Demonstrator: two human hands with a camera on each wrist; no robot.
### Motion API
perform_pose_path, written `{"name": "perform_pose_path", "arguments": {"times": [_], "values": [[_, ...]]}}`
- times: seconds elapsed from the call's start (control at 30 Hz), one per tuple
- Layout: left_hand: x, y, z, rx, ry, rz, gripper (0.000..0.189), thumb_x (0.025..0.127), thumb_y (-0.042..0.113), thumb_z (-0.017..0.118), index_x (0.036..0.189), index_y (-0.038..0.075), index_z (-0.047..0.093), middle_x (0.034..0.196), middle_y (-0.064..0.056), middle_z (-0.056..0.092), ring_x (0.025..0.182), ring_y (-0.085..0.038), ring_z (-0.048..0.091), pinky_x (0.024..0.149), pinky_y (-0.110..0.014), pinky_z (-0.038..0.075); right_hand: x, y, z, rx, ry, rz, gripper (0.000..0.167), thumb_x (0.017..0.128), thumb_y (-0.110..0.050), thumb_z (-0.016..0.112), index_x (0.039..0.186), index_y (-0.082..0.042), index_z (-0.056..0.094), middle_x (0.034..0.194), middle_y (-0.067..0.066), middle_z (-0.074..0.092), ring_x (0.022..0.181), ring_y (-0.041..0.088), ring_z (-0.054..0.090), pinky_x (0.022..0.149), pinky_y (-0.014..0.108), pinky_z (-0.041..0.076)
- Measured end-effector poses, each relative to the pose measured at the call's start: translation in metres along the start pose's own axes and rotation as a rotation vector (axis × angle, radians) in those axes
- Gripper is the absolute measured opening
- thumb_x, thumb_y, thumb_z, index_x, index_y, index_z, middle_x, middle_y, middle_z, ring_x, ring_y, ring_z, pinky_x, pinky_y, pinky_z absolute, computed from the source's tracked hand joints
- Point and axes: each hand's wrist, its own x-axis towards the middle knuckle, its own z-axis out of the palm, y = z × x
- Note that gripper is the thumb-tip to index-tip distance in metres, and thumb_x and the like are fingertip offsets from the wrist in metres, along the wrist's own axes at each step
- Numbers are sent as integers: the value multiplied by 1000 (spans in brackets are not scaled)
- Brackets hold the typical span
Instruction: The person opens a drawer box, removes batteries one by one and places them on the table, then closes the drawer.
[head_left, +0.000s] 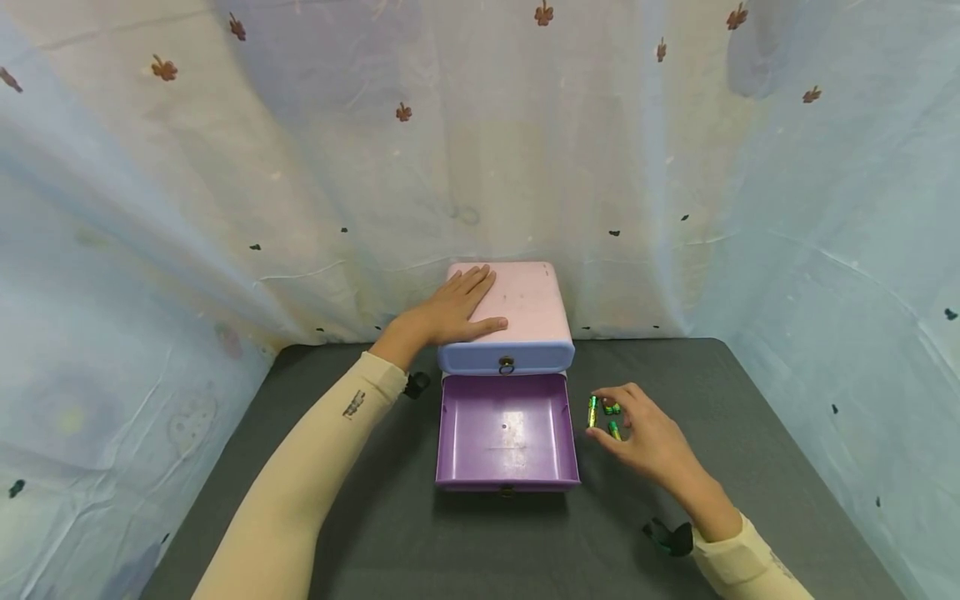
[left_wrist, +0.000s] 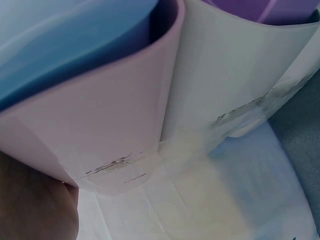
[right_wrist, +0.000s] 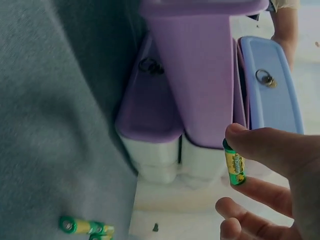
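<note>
My left hand point(head_left: 455, 307) lies with straight fingers on the pink top point(head_left: 528, 304) of a small drawer cabinet. Below that top, the blue drawer point(head_left: 472, 359) with a ring pull is closed. A purple drawer point(head_left: 507, 482) is pulled far out and its inside is bare. To its right, my right hand point(head_left: 654, 435) pinches a green and yellow battery point(right_wrist: 234, 165) by its two ends, between thumb and index finger, beyond the drawer's right side. Several more batteries point(head_left: 614, 431) lie on the table, partly behind the right hand in the head view.
Under the pulled-out drawer, the right wrist view shows another purple drawer point(right_wrist: 150, 102), closed, with a ring pull. The cabinet stands on a dark grey table point(head_left: 375, 533), near its back edge. A pale patterned curtain point(head_left: 510, 167) hangs behind and along both sides.
</note>
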Motion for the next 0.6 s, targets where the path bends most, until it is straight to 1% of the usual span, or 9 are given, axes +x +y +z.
{"name": "perform_pose_path", "arguments": {"times": [0.17, 0.27, 0.4, 0.47, 0.6], "values": [[-4, 3, -2, 6, 18, 14, 103, 105, 76, 38, 173, 10, -2, 181, -9, -6, 167, -22, -10, 134, -39, -10, -1, 10, 0, 9, -1, -9, 51, 88, -25, 92, 133, -14, 70, 114, -2, 62, 83, 12, 52, 59, 26, 43], [-5, 6, -4, 5, 30, 21, 99, 107, 69, 42, 173, 8, 1, 181, -11, -4, 167, -24, -8, 134, -40, -9, -1, 17, 0, 26, -14, -27, 51, 88, -23, 92, 133, -10, 70, 112, -2, 61, 83, 14, 51, 60, 25, 42], [-6, 8, -4, 5, 43, 26, 98, 108, 66, 46, 173, 6, 3, 181, -12, -2, 167, -25, -6, 135, -42, -7, 0, 29, 1, 76, -46, -73, 52, 88, -19, 91, 133, -6, 70, 107, -2, 59, 81, 19, 51, 63, 25, 41], [-6, 8, -4, 5, 46, 27, 99, 108, 66, 46, 173, 6, 3, 181, -12, -1, 167, -26, -5, 135, -42, -7, 0, 36, 1, 102, -65, -96, 52, 89, -18, 91, 134, -5, 69, 103, -3, 57, 81, 19, 49, 64, 25, 40], [-6, 7, -4, 6, 46, 28, 99, 107, 67, 46, 173, 7, 3, 181, -12, -1, 167, -26, -6, 135, -42, -7, -1, 48, 1, 124, -94, -126, 51, 91, -17, 90, 134, -4, 67, 101, -5, 54, 80, 15, 47, 65, 25, 40]]}}
